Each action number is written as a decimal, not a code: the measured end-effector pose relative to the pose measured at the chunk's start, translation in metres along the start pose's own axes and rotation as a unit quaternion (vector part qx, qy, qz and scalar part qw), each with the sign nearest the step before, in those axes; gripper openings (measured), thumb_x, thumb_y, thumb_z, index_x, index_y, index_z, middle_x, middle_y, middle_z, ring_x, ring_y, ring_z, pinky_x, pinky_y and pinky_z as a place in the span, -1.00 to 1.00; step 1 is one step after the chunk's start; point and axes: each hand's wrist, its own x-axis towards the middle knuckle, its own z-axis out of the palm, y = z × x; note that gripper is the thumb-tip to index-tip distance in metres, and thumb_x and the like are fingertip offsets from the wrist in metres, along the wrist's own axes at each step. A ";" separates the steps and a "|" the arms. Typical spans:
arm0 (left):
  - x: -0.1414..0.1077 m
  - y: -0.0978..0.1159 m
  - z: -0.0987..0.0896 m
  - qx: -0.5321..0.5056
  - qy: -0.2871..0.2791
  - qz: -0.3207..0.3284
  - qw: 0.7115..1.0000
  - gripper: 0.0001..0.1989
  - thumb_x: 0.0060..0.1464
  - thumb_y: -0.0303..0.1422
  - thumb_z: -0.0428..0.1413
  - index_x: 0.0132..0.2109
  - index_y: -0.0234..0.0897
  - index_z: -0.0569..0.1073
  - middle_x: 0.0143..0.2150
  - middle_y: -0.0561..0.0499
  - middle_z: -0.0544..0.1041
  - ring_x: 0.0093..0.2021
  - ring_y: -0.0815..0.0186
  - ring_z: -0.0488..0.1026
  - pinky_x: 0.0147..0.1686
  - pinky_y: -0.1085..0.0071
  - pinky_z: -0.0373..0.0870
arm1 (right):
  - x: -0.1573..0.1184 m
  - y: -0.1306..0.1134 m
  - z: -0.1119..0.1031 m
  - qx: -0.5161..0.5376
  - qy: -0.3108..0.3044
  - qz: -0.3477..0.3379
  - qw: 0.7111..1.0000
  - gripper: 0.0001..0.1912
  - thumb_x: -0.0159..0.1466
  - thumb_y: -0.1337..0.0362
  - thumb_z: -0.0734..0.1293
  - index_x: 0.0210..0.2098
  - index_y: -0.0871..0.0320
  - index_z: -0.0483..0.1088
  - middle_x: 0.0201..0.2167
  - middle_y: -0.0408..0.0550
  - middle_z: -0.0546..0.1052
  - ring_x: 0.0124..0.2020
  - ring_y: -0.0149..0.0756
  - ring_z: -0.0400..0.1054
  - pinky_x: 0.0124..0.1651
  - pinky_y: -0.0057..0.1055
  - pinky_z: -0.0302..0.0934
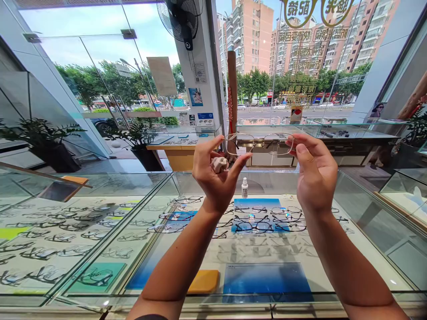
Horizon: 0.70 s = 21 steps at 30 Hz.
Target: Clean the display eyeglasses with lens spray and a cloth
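Note:
A pair of thin-rimmed eyeglasses (259, 143) is held up level above the glass counter, lenses side by side. My left hand (216, 171) grips its left side near the left lens and also has a crumpled pale cloth (219, 165) tucked in the palm. At the other end, my right hand (315, 171) pinches the right side of the frame between thumb and fingers. Beyond and below the hands, a small white bottle (244, 188) stands upright on the counter.
Rows of eyeglasses (253, 226) lie at the glass display case (160, 186) below my hands. An orange-yellow case (204, 281) is near the front. More glasses fill the left case. Potted plants (142, 142), a wall fan (179, 20) and further counters stand beyond.

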 end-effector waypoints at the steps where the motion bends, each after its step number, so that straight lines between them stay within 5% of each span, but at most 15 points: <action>1: 0.000 0.000 0.000 -0.002 0.000 -0.003 1.000 -0.38 0.06 -0.08 0.48 0.18 -0.14 0.50 0.07 -0.08 0.59 -0.26 0.30 0.52 -0.30 0.29 0.51 | 0.000 0.000 0.000 0.009 0.001 0.007 1.000 -0.74 0.41 0.06 0.44 0.02 0.01 0.58 0.01 -0.02 0.64 0.08 -0.14 0.57 0.24 -0.06 0.44; 21: 0.001 0.002 0.002 -0.016 -0.016 -0.010 1.000 -0.40 0.05 -0.08 0.49 0.16 -0.16 0.55 0.01 -0.04 0.61 -0.34 0.37 0.47 -0.33 0.36 0.47 | 0.006 -0.012 0.001 0.205 -0.012 0.150 0.967 -0.94 0.36 0.21 0.49 -0.20 0.02 0.59 -0.18 -0.15 0.70 -0.12 -0.33 0.61 0.09 -0.32 0.52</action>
